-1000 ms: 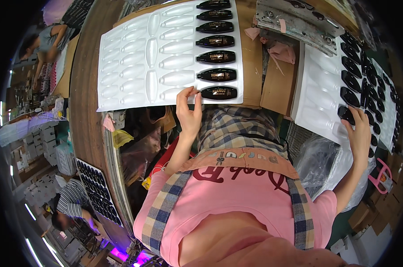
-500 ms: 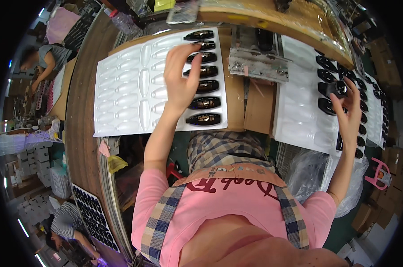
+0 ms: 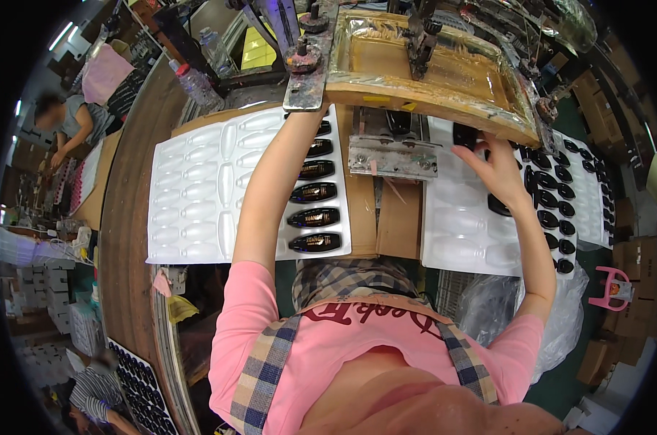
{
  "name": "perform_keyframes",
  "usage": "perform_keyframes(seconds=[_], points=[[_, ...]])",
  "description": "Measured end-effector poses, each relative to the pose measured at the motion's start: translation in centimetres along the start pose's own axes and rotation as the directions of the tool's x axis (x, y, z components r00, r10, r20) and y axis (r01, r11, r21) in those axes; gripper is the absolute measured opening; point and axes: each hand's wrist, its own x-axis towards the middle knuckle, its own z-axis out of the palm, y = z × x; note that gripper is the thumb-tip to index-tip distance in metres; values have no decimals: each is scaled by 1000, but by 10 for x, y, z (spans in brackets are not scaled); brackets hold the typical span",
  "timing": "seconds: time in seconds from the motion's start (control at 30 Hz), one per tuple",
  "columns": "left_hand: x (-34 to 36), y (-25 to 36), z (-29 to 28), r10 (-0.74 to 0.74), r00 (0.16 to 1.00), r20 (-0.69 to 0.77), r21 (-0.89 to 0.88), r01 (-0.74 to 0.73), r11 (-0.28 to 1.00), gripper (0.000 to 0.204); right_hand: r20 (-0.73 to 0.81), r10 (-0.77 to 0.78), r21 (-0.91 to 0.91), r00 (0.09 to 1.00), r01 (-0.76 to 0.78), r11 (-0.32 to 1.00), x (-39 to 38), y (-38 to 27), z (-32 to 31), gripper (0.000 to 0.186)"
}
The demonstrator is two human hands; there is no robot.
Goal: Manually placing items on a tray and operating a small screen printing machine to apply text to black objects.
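My left hand [image 3: 311, 110] reaches beneath the metal arm [image 3: 303, 94] of the printing frame, its fingers hidden. Below it lies a white moulded tray [image 3: 198, 196] with a column of glossy black bottles [image 3: 314, 216] bearing gold print. In my right hand [image 3: 494, 163] is a black bottle [image 3: 465, 134], raised just below the wooden screen frame [image 3: 434, 100]. Another dark bottle [image 3: 399, 123] rests in the metal jig [image 3: 390, 159] between the trays. The right-hand white tray [image 3: 459, 246] carries several black bottles [image 3: 550, 203].
Plastic drink bottles [image 3: 198, 87] stand at back left. A pink stool [image 3: 611, 288] and plastic sheeting [image 3: 488, 304] are on the right. Two people [image 3: 82, 123] work to the left, one lower down beside another filled tray [image 3: 140, 384]. Cardboard [image 3: 399, 225] lies between my trays.
My view has shifted upward, revealing the printing frame. My left hand has reached forward under it. My right hand has lifted a black bottle from the right tray and carried it forward and left.
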Motion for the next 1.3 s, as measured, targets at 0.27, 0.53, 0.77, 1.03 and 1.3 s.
perform_keyframes(seconds=[0.27,0.53,0.77,1.03,1.3], points=[[-19,4,-88,-487,873,-19,-576,389,719,29,92,-126,-21,988,128,992,48,-10,66,52],[-108,-127,-184,-565,680,-467,-487,336,806,23,167,-102,-35,981,110,993,32,-24,66,54],[-138,-173,-166,-298,712,-636,20,401,916,11,75,4,-127,997,6,992,-11,-1,23,59],[-138,-171,-156,-48,746,-664,466,463,754,11,36,259,-685,965,-165,710,-90,18,-11,58],[-151,-177,-163,61,765,-642,526,381,760,22,81,333,-664,940,-198,722,-102,15,-29,54]])
